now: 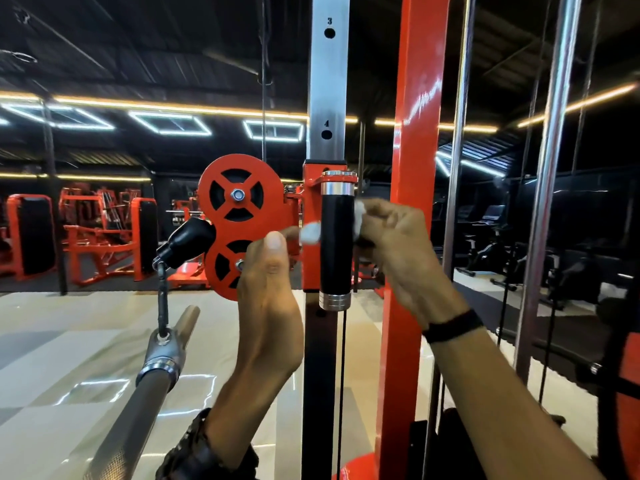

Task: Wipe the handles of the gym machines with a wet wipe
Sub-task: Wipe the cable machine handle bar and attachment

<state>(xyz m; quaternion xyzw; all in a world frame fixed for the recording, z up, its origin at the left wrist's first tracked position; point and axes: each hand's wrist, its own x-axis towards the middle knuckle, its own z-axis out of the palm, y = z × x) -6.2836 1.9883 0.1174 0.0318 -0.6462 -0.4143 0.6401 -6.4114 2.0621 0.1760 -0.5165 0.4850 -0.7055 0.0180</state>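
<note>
A black upright handle (336, 244) with silver end caps sits on the red carriage of a cable machine, at the centre of the head view. A white wet wipe (310, 232) passes behind the handle and shows on both sides of it. My left hand (273, 271) pinches the wipe's left end between thumb and fingers. My right hand (398, 244) pinches its other end at the handle's right side.
A silver numbered post (327, 81) and a red upright (414, 202) rise behind the handle. Red pulley wheels (237, 195) are at the left, with a metal bar (145, 386) hanging from a cable clip. Red machines stand far left, exercise bikes far right.
</note>
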